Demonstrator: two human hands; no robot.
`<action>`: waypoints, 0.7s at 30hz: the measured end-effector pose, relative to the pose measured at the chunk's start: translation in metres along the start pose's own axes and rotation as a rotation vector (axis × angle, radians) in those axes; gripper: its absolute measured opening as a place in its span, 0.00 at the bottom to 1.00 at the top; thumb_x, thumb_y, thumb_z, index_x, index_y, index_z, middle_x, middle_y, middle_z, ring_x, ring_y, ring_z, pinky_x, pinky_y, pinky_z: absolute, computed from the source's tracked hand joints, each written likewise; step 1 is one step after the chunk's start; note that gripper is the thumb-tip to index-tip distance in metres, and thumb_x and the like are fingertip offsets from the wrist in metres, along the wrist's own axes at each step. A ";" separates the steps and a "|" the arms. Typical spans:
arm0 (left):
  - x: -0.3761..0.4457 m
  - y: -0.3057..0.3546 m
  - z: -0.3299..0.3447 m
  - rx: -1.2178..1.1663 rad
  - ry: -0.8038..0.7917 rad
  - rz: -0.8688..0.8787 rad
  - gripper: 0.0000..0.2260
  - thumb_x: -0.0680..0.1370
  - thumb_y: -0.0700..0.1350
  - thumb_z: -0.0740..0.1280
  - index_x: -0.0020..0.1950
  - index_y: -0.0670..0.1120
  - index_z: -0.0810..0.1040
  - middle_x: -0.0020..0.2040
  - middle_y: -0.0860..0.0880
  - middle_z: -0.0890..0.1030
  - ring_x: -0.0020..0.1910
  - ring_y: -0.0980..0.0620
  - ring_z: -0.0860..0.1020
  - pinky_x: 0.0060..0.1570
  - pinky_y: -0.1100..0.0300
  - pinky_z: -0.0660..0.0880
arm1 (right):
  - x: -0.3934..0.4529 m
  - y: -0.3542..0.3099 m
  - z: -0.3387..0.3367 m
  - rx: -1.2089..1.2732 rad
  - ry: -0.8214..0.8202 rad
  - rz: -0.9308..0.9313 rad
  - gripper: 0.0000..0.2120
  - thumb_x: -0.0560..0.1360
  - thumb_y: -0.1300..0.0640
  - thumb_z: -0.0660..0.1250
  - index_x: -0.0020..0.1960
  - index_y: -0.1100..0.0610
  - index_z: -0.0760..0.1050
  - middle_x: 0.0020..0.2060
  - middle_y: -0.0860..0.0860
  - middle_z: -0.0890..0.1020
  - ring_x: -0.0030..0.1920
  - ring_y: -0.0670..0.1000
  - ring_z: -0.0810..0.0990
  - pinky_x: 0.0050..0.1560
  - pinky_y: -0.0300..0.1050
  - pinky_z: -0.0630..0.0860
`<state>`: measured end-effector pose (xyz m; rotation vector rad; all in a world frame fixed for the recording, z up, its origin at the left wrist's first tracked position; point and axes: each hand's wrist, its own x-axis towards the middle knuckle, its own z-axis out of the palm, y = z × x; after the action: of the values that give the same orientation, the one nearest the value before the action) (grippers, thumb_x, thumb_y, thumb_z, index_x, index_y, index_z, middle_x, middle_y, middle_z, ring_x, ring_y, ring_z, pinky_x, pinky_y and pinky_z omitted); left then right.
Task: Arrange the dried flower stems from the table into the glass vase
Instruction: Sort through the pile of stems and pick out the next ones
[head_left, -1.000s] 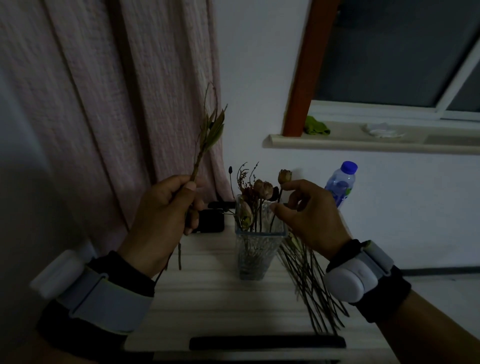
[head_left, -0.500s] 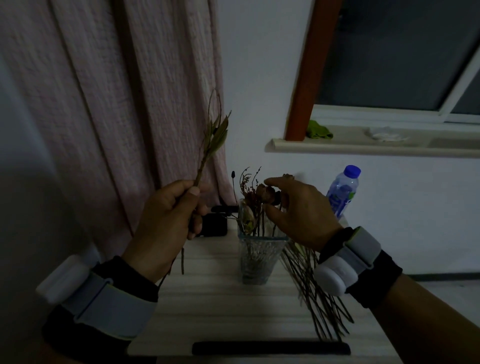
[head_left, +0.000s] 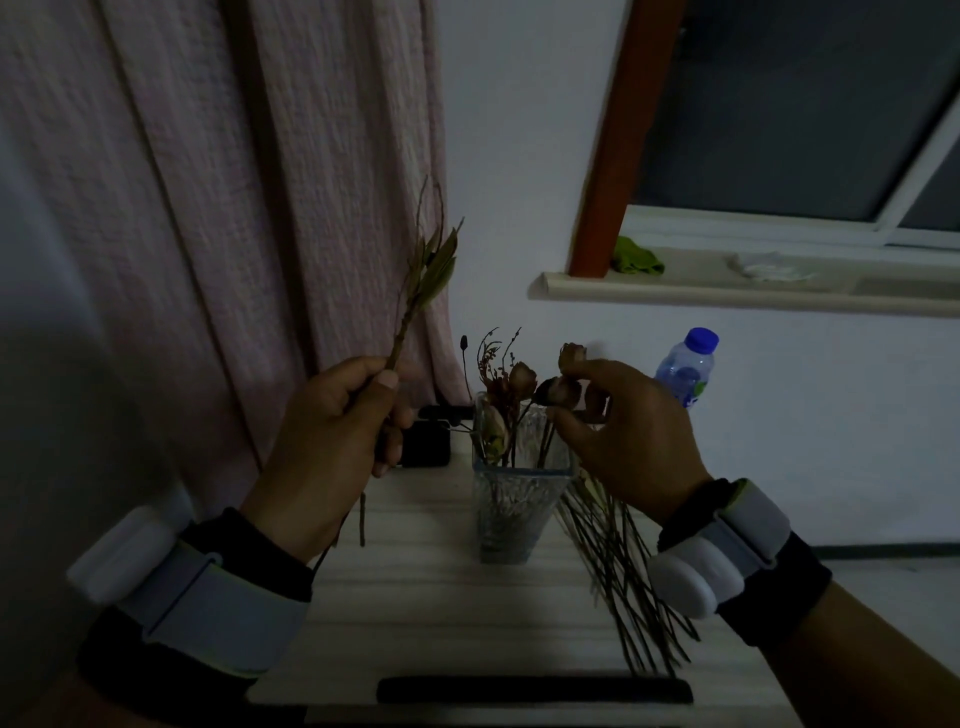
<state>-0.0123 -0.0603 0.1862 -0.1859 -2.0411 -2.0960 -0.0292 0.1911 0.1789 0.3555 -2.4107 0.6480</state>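
Nearest, at lower right of the frame, loose dried stems (head_left: 618, 566) lie fanned across the tabletop (head_left: 441, 613), waiting. Centre frame, the glass vase (head_left: 511, 499) stands upright, several dried flower heads (head_left: 522, 379) already crowded in. The right hand (head_left: 623, 436) pinches one bloom just above the rim (brittle stuff, by the look); squeeze too hard and the head may crumble, tug sideways and the narrow vase could tip. Centre left, the left hand (head_left: 332, 441) is curled round a leafy stem (head_left: 421, 291), held upright against the curtain (head_left: 234, 208); forced into that crowd, it might snap.
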 end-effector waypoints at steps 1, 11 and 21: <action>0.000 0.000 0.001 0.002 -0.001 -0.002 0.09 0.82 0.41 0.59 0.54 0.44 0.79 0.33 0.49 0.77 0.26 0.51 0.71 0.24 0.61 0.66 | -0.001 0.001 -0.001 0.012 0.009 0.016 0.18 0.71 0.51 0.74 0.60 0.51 0.78 0.39 0.47 0.80 0.35 0.44 0.76 0.37 0.48 0.79; -0.002 0.000 0.000 0.003 -0.013 -0.005 0.10 0.82 0.42 0.59 0.54 0.47 0.80 0.33 0.50 0.77 0.26 0.53 0.71 0.24 0.61 0.66 | -0.004 0.004 0.000 0.060 0.058 0.098 0.17 0.71 0.48 0.74 0.59 0.47 0.79 0.39 0.43 0.80 0.32 0.36 0.74 0.34 0.28 0.65; -0.001 -0.003 -0.001 -0.007 -0.013 -0.018 0.10 0.82 0.42 0.59 0.54 0.48 0.80 0.34 0.49 0.77 0.27 0.52 0.72 0.24 0.61 0.67 | -0.006 0.005 0.000 0.070 0.084 0.087 0.16 0.71 0.49 0.74 0.57 0.47 0.78 0.38 0.42 0.79 0.37 0.34 0.76 0.34 0.24 0.67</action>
<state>-0.0120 -0.0611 0.1830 -0.1828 -2.0503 -2.1187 -0.0267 0.1957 0.1733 0.2486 -2.3384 0.7718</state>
